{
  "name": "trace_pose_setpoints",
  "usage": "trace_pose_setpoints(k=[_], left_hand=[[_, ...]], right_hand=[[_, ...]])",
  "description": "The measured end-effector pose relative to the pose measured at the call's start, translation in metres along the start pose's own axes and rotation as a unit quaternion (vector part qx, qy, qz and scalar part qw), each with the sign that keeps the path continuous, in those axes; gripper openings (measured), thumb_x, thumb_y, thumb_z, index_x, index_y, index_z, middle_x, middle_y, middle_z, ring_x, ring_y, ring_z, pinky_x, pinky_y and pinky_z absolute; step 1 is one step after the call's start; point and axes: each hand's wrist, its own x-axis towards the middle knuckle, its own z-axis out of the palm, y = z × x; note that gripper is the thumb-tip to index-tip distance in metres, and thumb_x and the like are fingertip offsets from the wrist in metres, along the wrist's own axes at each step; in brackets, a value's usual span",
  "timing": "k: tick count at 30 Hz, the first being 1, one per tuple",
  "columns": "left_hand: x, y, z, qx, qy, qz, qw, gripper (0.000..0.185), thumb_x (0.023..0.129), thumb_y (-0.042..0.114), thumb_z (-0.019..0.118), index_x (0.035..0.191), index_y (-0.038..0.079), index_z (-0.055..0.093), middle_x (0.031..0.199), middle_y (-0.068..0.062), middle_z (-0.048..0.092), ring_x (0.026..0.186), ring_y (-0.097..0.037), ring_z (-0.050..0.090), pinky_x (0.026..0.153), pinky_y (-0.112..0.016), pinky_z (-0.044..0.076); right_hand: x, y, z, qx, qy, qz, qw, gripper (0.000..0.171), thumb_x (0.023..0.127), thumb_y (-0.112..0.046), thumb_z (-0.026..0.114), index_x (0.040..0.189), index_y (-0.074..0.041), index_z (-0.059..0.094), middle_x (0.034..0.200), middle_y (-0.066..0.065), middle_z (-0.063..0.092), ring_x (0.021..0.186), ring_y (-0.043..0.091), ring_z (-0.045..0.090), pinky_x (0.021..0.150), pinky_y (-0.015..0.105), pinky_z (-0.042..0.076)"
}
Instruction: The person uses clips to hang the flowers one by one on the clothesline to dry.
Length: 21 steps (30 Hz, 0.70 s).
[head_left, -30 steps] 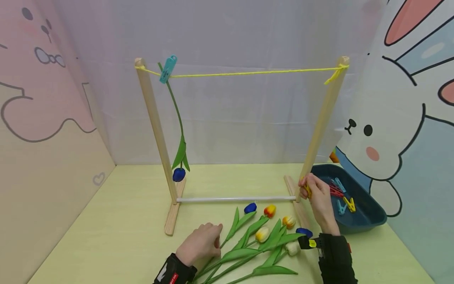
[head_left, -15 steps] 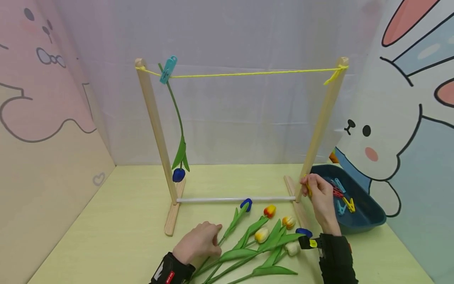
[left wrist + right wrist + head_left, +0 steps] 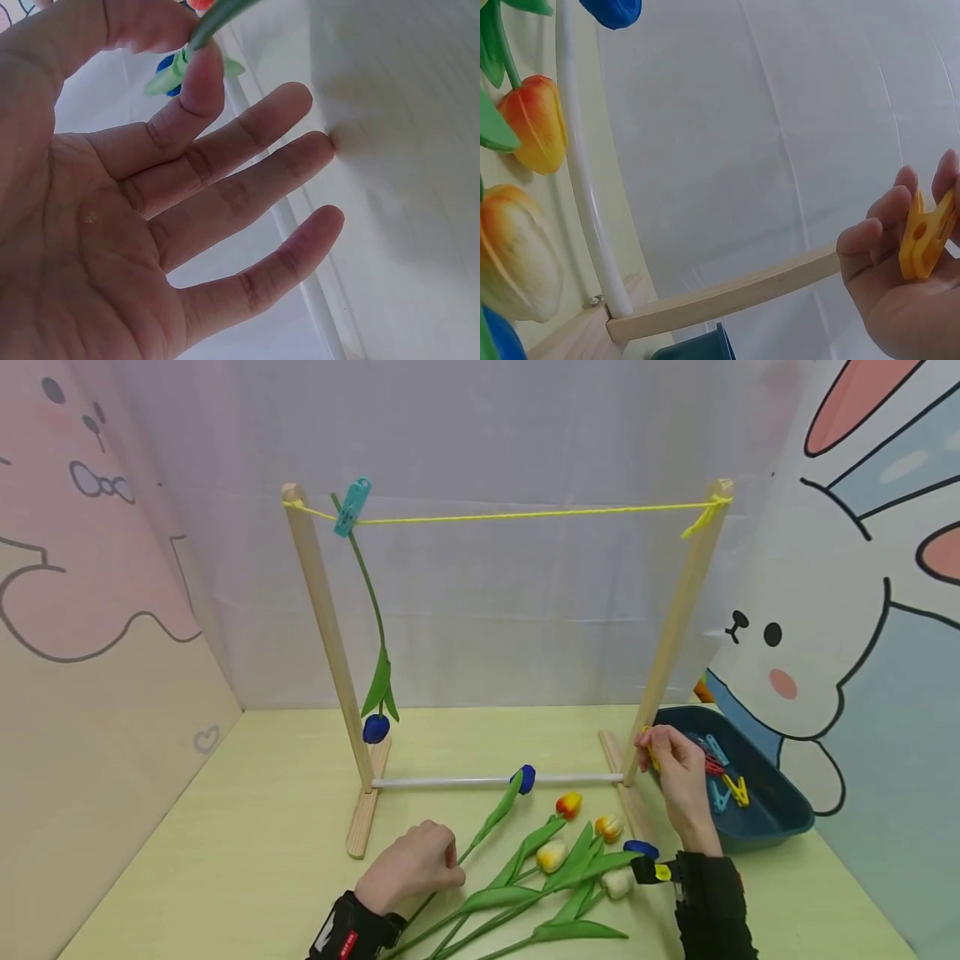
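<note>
At seven o'clock the left hand (image 3: 411,866) pinches a blue tulip (image 3: 498,812), blossom (image 3: 527,779) higher than before; at four, the right hand (image 3: 680,781) pinches a yellow clothespin (image 3: 922,251).

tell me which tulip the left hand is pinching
The blue tulip overlapping the white bar in the head view; the left hand pinches it. Another tulip hangs from the line; the other tulips lie on the table.

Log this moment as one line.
left hand: pinches blue tulip | right hand: holds yellow clothespin | yellow line: second tulip clipped, bloom down
</note>
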Motion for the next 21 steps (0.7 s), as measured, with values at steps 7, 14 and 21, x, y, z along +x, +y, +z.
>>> trace_pose_setpoints(k=[7,14,21], left_hand=[[0.002,0.0,-0.004,0.003,0.03,0.02,0.9993,0.004,0.076,0.012,0.065,0.075,0.014,0.063,0.074,0.008,0.057,0.058,-0.003,0.043,0.05,-0.019,0.037],[0.003,0.0,-0.007,0.023,0.069,0.046,0.9963,0.008,0.081,0.008,0.063,0.078,0.015,0.062,0.073,0.007,0.059,0.06,-0.001,0.043,0.053,-0.018,0.038],[0.003,0.0,-0.011,0.03,0.089,0.08,0.9924,0.01,0.092,0.002,0.06,0.087,0.009,0.065,0.069,0.005,0.061,0.057,0.002,0.043,0.054,-0.016,0.038]], right_hand=[[0.0,-0.001,-0.001,-0.005,-0.001,0.004,1.0,0.037,0.108,-0.021,0.044,0.093,0.011,0.055,0.082,-0.007,0.062,0.069,0.012,0.052,0.062,0.017,0.049],[0.001,-0.001,0.001,-0.002,0.016,-0.001,1.0,0.037,0.108,-0.018,0.044,0.091,0.014,0.054,0.079,-0.006,0.063,0.069,0.012,0.052,0.061,0.017,0.049],[0.001,-0.002,0.003,0.014,0.044,-0.019,0.999,0.035,0.107,-0.011,0.045,0.083,0.012,0.056,0.077,-0.006,0.065,0.067,0.012,0.053,0.058,0.018,0.048]])
